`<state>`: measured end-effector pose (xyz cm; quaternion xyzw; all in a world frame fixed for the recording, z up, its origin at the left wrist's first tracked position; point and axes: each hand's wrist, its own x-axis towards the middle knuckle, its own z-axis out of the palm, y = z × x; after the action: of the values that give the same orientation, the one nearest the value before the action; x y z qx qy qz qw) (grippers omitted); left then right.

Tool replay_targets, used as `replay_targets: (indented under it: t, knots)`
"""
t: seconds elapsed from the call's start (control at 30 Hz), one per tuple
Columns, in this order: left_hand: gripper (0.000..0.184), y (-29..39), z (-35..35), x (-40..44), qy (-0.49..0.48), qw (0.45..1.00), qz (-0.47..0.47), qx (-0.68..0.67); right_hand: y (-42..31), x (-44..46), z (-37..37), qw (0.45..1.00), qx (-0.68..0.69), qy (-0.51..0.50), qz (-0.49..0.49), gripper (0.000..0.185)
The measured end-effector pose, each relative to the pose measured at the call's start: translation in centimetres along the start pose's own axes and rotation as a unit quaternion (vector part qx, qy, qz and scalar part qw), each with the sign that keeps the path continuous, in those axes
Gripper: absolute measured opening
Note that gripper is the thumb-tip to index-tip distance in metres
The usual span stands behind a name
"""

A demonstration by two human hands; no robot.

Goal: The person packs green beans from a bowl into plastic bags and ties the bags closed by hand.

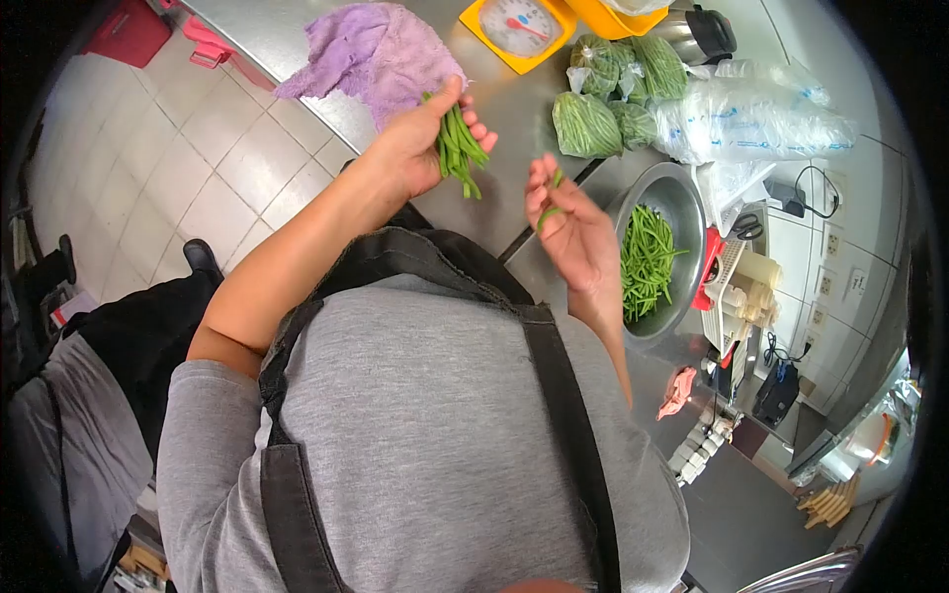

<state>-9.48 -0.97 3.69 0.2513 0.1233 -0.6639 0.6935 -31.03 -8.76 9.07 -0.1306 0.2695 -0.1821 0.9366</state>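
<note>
While your grey shirt point(425, 425) and black apron strap point(567, 405) occupy the lower centre of the frame, your left hand point(417, 138) is at upper centre, gripping a bunch of green beans point(455, 148); your right hand point(575, 222), right of centre, is partly curled and holds a single bean point(550, 215) among its fingers; whether that bean is whole cannot be told. Just beside your right hand, a metal bowl point(682, 203) contains loose beans point(647, 265); a steel worktop point(514, 114) extends between your hands; a purple cloth point(381, 54) lies crumpled beyond your left hand, at upper centre-left; bagged beans point(588, 124) sit at upper right of centre, beside clear plastic bags point(741, 119); a yellow scale point(519, 30) stands at the top edge; at lower left, another person point(84, 405) wears grey and black; a red bin point(129, 32) is at upper left.
</note>
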Motion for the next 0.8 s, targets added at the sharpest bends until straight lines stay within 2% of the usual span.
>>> replay_targets:
  t: [0.03,0.13,0.27,0.37,0.47,0.57,0.63,0.7,0.77,0.8]
  knots:
    - [0.038,-0.6,0.4,-0.2,0.018,1.0,-0.006,0.019,-0.4,0.4,1.1,0.999,-0.046,0.006,-0.023,0.05]
    - [0.047,-1.8,0.8,-0.8,0.031,0.998,-0.03,0.053,-0.2,0.9,6.7,0.98,-0.197,-0.011,0.001,0.052]
    - [0.052,-2.6,0.8,-0.6,0.014,0.996,-0.045,0.073,-0.8,1.2,6.6,0.962,-0.267,-0.037,0.027,0.061]
    - [0.052,-2.7,1.0,-1.0,0.007,0.996,-0.044,0.08,-1.0,0.8,8.2,0.942,-0.333,-0.029,-0.019,0.061]
    - [0.051,-2.8,1.8,-1.8,-0.001,0.994,-0.052,0.098,-0.9,2.3,7.6,0.901,-0.427,0.039,-0.066,0.057]
    - [0.047,-2.9,3.3,-3.2,-0.052,0.992,-0.038,0.11,0.2,4.6,7.3,0.926,-0.361,0.107,0.013,0.068]
    - [0.041,-2.9,3.1,-3.0,-0.046,0.992,-0.055,0.107,-0.1,5.4,7.0,0.943,-0.303,0.134,0.037,0.054]
    - [0.035,-3.0,2.4,-2.5,-0.046,0.991,-0.069,0.106,-0.7,6.7,5.8,0.933,-0.327,0.145,-0.025,0.046]
    - [0.029,-3.0,1.0,-2.4,-0.049,0.989,-0.086,0.109,-1.2,8.3,3.1,0.88,-0.42,0.139,-0.172,0.043]
    - [0.027,-2.9,0.8,-2.7,-0.056,0.985,-0.114,0.12,-1.6,9.2,2.1,0.849,-0.479,0.12,-0.188,0.039]
